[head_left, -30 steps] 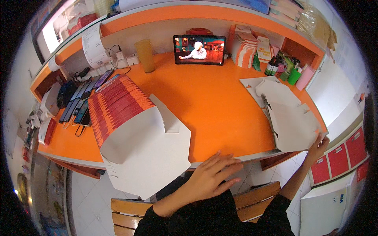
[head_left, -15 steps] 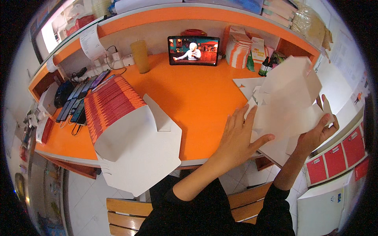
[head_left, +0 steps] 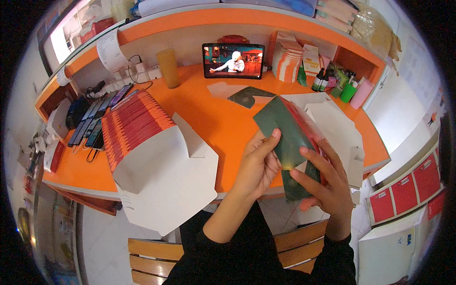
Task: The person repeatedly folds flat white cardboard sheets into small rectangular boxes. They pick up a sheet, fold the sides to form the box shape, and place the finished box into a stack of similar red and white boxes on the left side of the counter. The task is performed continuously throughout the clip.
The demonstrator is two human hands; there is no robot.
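My left grip (head_left: 259, 168) clamps the dark-green carton (head_left: 289, 142), thumb across its face, seemingly steadying it above the counter's (head_left: 223, 128) front edge. My right grip (head_left: 332, 183) spreads over its folds; whether it pinches, I cannot tell. Nested cartons (head_left: 137, 130) sit left, perhaps leaving room.

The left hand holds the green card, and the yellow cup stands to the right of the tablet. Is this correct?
Not quite: the yellow cup stands left of the tablet, as the head view shows. The left hand does hold the green card.
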